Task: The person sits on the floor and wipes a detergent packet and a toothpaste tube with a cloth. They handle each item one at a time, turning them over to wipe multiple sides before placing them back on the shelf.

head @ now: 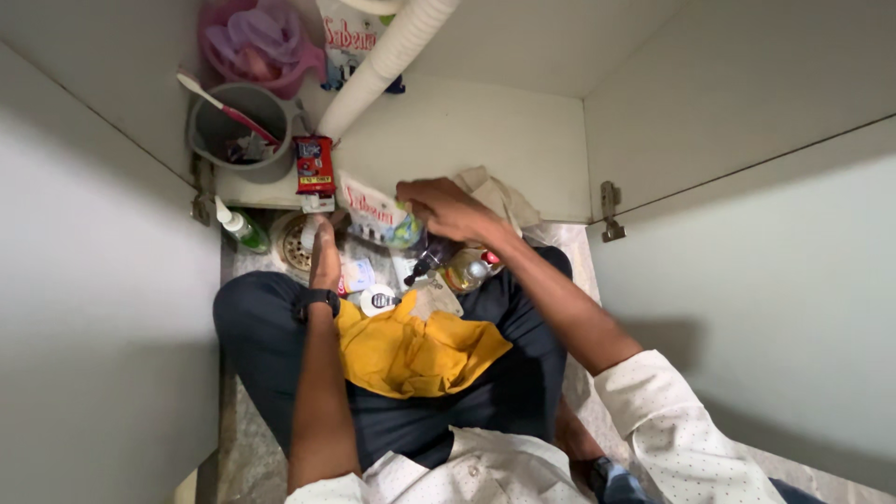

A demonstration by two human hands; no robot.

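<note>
- Nearest the camera, a yellow cloth (415, 353) is lying crumpled across the lap of the person sitting on the floor (252, 457), between the two forearms.
- Just beyond it, small things are crowding the floor by the knees: a round white lid (378, 300), a clear bottle of yellowish liquid (464, 273) and a dark spray bottle (427, 259) tipping down to the left.
- The left hand (324, 252) is reaching forward along the floor toward the round floor drain (297, 245); whether its fingers are closing on anything, I cannot tell.
- The right hand (446, 207) is clamping down on the top edge of a white refill pouch (375, 215), which is sitting at the cabinet's threshold.
- The pouch is lying tilted, its long axis running from upper left to lower right, its printed face turning toward the camera.
- A green spray bottle (241, 227) is standing off to the left, by the open door's hinge.
- By my reading the sorting is only partway: several things are out on the floor, while plenty are waiting inside.
- Further in, a red packet (315, 164) is sitting on the shelf's edge, a grey bucket (238, 131) is holding a brush, and a pink bag (257, 42) and a white corrugated drain hose (387, 56) are filling the back.
</note>
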